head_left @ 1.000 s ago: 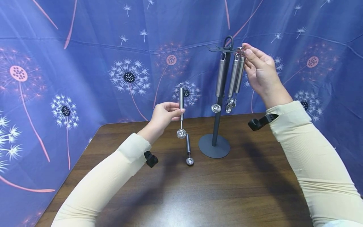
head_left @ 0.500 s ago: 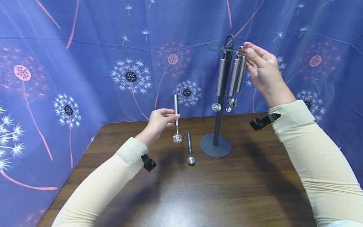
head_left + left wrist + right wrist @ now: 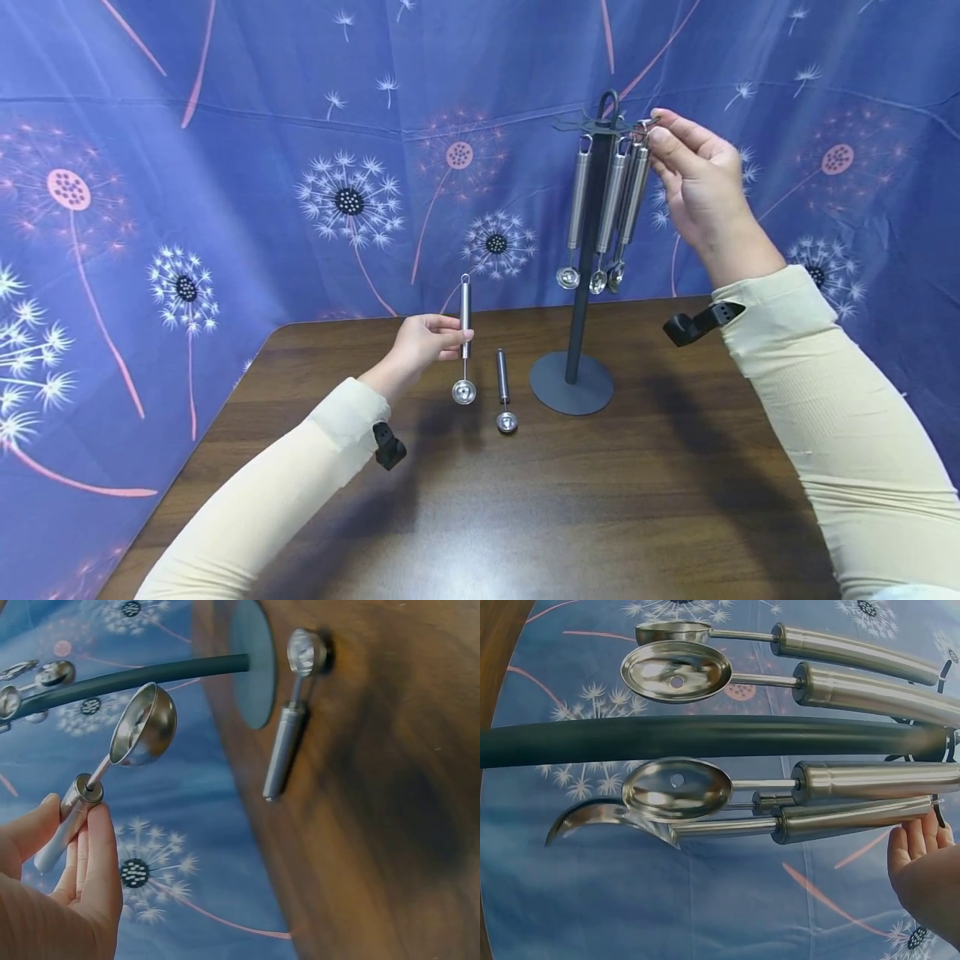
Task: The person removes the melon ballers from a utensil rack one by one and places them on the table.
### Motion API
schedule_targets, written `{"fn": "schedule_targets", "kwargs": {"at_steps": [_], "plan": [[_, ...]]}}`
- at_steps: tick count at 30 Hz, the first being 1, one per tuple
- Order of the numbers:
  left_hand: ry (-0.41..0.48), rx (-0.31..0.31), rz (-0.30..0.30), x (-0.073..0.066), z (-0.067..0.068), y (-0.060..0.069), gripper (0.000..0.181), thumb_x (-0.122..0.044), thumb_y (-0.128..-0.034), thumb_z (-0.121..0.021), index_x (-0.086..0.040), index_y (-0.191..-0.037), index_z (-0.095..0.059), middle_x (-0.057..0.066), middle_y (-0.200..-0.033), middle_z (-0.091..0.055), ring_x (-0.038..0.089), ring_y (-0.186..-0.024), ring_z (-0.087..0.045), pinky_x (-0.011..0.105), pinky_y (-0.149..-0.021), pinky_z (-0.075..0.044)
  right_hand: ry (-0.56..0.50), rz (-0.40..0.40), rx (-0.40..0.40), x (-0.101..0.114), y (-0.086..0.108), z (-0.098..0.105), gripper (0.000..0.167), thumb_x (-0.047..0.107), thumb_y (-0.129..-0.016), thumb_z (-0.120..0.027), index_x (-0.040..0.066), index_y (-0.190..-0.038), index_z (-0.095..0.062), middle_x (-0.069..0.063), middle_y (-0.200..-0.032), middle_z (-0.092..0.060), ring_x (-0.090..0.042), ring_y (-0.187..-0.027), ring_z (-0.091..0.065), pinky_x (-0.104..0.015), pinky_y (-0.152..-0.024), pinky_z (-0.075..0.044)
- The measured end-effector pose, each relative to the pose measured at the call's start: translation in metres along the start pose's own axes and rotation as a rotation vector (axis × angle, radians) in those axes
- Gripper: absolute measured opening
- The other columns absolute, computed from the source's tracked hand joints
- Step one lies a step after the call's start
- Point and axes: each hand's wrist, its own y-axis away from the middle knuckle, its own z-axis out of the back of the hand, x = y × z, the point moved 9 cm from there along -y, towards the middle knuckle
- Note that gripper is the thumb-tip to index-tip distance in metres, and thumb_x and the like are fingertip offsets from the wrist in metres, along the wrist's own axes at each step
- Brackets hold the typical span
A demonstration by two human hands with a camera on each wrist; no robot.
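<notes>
Scoop (image 3: 465, 308) is held upright by the left hand (image 3: 429, 342) – handle pinched between thumb and fingers, bowl down, raised above the desk (image 3: 600, 500). Second scoop (image 3: 503, 379) is laid on the desk near the base of the dark stand (image 3: 577, 337). Top end of a hanging utensil (image 3: 635, 196) is pinched by the right hand (image 3: 699, 179) at a hook – other utensils (image 3: 579, 200) are hung alongside.

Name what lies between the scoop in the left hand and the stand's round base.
In the head view, a second metal scoop lies there on the wooden tabletop, touching neither.
</notes>
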Motion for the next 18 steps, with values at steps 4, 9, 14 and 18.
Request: {"fn": "schedule_targets", "kwargs": {"at_steps": [4, 9, 14, 18], "plan": [[-0.002, -0.002, 0.022, 0.012, -0.001, 0.002, 0.027, -0.001, -0.0864, -0.07, 0.012, -0.108, -0.062, 0.006, -0.077, -0.069, 0.009, -0.063, -0.066, 0.031, -0.075, -0.064, -0.012, -0.003, -0.008, -0.001, 0.001, 0.0, 0.032, -0.01, -0.085, -0.067, -0.008, -0.117, -0.062, -0.014, -0.105, -0.068, -0.018, -0.102, -0.064, -0.022, -0.092, -0.054], [-0.008, -0.019, 0.052, 0.027, -0.002, -0.001, 0.026, -0.002, -0.0857, -0.071, 0.012, -0.107, -0.063, 0.004, -0.073, -0.068, 0.009, -0.059, -0.064, 0.036, -0.078, -0.063, 0.032, 0.019, -0.015, 0.0, 0.004, 0.001, 0.034, -0.008, -0.084, -0.068, -0.008, -0.117, -0.062, -0.013, -0.104, -0.067, -0.018, -0.101, -0.063, -0.022, -0.091, -0.054], [0.017, -0.008, 0.049, 0.035, -0.005, -0.005, 0.025, -0.001, -0.0861, -0.07, 0.013, -0.105, -0.062, 0.007, -0.075, -0.068, 0.01, -0.059, -0.065, 0.037, -0.079, -0.063, 0.065, 0.037, -0.016, 0.002, 0.005, -0.002, 0.035, -0.006, -0.084, -0.07, -0.006, -0.118, -0.061, -0.012, -0.109, -0.065, -0.017, -0.103, -0.063, -0.024, -0.098, -0.05], [0.01, 0.005, 0.058, 0.043, -0.01, -0.006, 0.023, -0.001, -0.0862, -0.07, 0.013, -0.103, -0.062, 0.008, -0.076, -0.067, 0.011, -0.061, -0.065, 0.044, -0.085, -0.061, 0.112, 0.055, -0.015, 0.004, 0.008, -0.004, 0.036, -0.004, -0.084, -0.071, -0.005, -0.118, -0.061, -0.011, -0.111, -0.063, -0.017, -0.102, -0.063, -0.025, -0.101, -0.047]]}}
